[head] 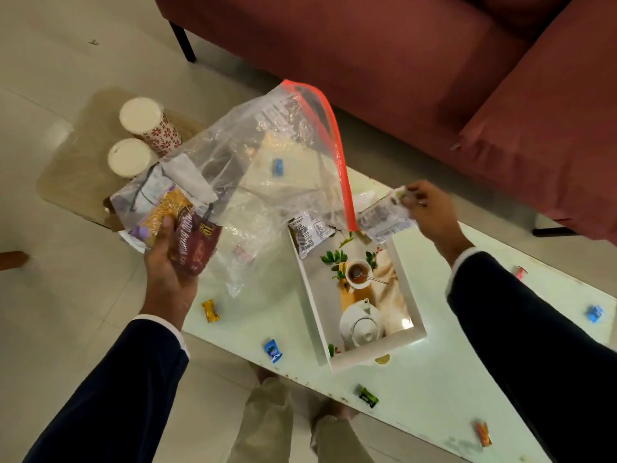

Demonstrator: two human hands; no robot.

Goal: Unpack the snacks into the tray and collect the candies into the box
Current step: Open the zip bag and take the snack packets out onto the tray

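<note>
A clear snack packet [384, 219], pinched by the right hand [430, 212], is best lowered flat into the white tray [312, 305]; the clear zip bag [253, 175] is gripped by the left hand [170, 259].

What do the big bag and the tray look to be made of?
The bag: thin clear plastic film, glossy and crinkled, with an orange-red zip strip; packets show through it. The tray: rigid white walls, smooth and slightly shiny, probably painted wood or plastic; the floor carries a printed teapot picture.

Left hand [173, 262] grips bag [253, 182] bottom with packets [173, 222] inside; bag mouth hangs right of it, over tray [314, 315]. Right hand [430, 212] pinches packet [384, 218] above tray's far end. Another packet [309, 232] lies in tray. Candies [273, 350] scattered on table [434, 379] nearer than both grips.
</note>
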